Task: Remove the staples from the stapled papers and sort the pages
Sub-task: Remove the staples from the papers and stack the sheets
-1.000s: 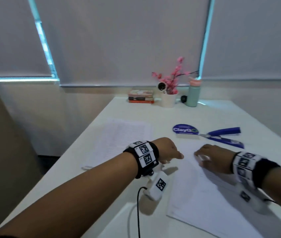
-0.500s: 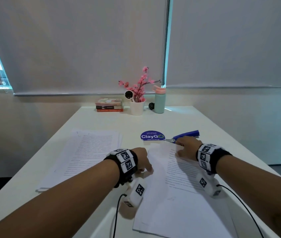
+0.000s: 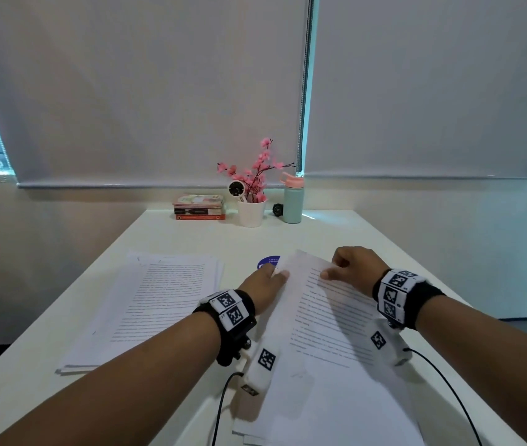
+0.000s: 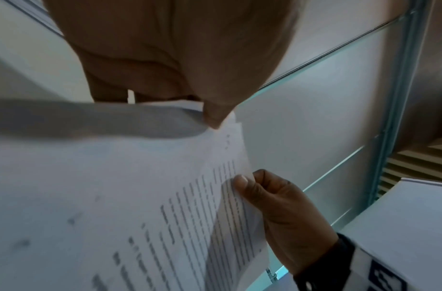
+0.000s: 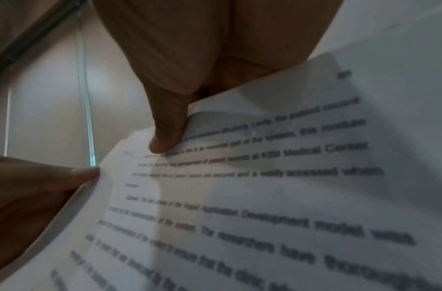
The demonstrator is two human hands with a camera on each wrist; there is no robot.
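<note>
1. The left hand (image 3: 263,284) pinches the top left corner of the sheet (image 3: 326,323), thumb on top and fingers curled beneath it.
2. The right hand (image 3: 353,272) pinches the sheet's top edge just right of that corner, thumb (image 5: 165,135) pressed on the printed side.
3. The sheet is lifted at its top; its lower part lies over more pages on the bench (image 3: 191,239). A sorted pile (image 3: 155,304) lies left of the sheet, apart from it.
4. No staple shows clearly at the corner; I cannot tell whether one remains there.
5. Risk, as I judge it: if a staple is in place there, pulling the hands apart would tear the corner.
6. Risk: both grips sit at one end, so the sheet may sag and drag or skew the pages under it.
7. Risk: the pinch could catch two sheets at once, spoiling the sort.
8. A blue disc (image 3: 267,262) peeks out behind the sheet's top left corner.
</note>
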